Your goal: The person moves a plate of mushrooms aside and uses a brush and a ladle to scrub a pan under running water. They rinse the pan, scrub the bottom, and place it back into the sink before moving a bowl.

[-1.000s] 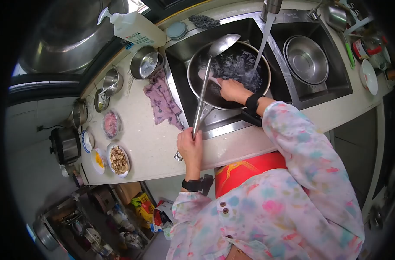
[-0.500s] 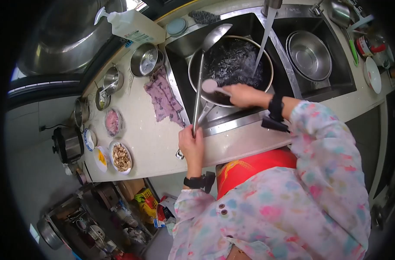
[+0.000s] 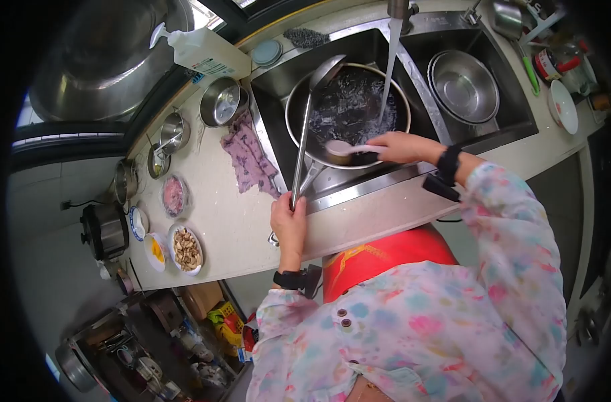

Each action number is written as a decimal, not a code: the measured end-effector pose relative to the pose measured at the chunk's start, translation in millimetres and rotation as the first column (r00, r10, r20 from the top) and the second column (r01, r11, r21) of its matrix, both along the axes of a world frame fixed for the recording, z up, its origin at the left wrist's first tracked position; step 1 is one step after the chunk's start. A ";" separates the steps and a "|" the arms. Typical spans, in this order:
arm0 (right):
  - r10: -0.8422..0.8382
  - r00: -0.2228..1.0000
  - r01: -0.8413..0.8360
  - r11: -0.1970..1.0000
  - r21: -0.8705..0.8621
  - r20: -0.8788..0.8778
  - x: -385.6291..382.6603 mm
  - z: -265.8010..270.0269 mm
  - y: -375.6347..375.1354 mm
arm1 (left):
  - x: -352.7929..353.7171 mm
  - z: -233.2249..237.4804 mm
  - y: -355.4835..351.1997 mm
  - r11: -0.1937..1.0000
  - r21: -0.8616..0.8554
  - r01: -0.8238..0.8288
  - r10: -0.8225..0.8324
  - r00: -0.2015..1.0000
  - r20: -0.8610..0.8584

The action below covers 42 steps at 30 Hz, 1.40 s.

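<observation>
My left hand (image 3: pixel 289 221) is closed around the handle of a long metal ladle (image 3: pixel 303 144), whose bowl reaches over the far left rim of a dark wok (image 3: pixel 408 115). The wok lies in the left sink basin, full of rippling water. In my right hand (image 3: pixel 407 147) is a pale pink brush (image 3: pixel 362 149) with a round head, held above the wok's near edge. A stream from the faucet (image 3: pixel 398 9) pours into the wok. The wok's metal handle (image 3: pixel 311 177) points toward me, beside the ladle.
Stacked steel bowls (image 3: pixel 464 87) sit in the right basin. Left on the counter are a purple cloth (image 3: pixel 248 157), a steel pot (image 3: pixel 223 102), a plate of chopped mushrooms (image 3: pixel 186 249) and a bowl of pinkish meat (image 3: pixel 174 195). A large white pump bottle (image 3: pixel 208 53) stands behind.
The brush has moved down and right to the wok's near edge, its head turned downward. The ladle's bowl has dropped closer to the wok. The camera view has shifted slightly.
</observation>
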State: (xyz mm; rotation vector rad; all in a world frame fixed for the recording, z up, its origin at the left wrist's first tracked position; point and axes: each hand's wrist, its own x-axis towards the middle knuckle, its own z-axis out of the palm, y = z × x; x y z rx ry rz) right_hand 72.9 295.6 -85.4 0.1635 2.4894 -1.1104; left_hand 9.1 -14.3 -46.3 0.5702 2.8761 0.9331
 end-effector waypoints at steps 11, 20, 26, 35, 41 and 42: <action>-0.304 0.941 0.339 0.816 0.469 -0.151 16.4 30.7 7.2 | -32.3 -8.5 -4.4 1.000 0.010 -0.007 0.001 0.870 0.492; -0.313 0.920 0.387 0.816 0.428 -0.236 -14.8 15.6 -36.3 | -33.4 66.6 20.3 0.980 0.152 -0.127 -0.107 0.305 0.946; -0.313 0.936 0.351 0.854 0.384 -0.159 -29.2 -13.8 -44.1 | -18.9 56.9 32.7 0.884 0.264 -0.384 -0.246 0.097 0.964; 0.000 0.995 0.073 0.685 0.724 -0.101 -4.8 13.8 15.7 | 2.2 45.1 63.1 0.871 0.352 -0.341 -0.231 0.347 0.909; 0.037 0.989 0.101 0.545 0.833 -0.144 17.3 22.6 9.5 | -12.6 9.4 64.2 0.884 -0.113 0.453 -0.467 0.863 -0.194; 0.029 0.987 0.119 0.536 0.836 -0.159 23.3 29.9 9.5 | -15.2 23.2 61.2 0.854 -0.266 0.448 -0.475 0.879 -0.044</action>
